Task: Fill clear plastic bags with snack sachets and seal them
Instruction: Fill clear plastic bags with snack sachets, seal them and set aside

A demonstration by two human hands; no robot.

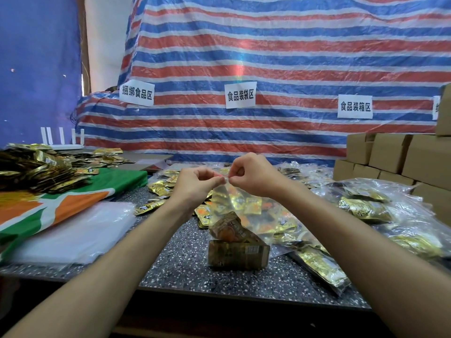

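A clear plastic bag (220, 211) hangs upright over the middle of the speckled table (185, 267). Gold and brown snack sachets (238, 247) fill its bottom, which touches the tabletop. My left hand (195, 182) pinches the bag's top strip at its left end. My right hand (251, 175) pinches the same strip just to the right, fingers curled. A thin red line runs along the strip between my fingertips. Loose gold sachets (161, 189) lie scattered behind the bag.
A heap of gold sachets (36, 169) sits on a green, orange and white cloth (73, 198) at the left. Flat empty clear bags (73, 230) lie front left. Filled bags (366, 203) pile up at the right beside stacked cardboard boxes (395, 157). A striped tarp hangs behind.
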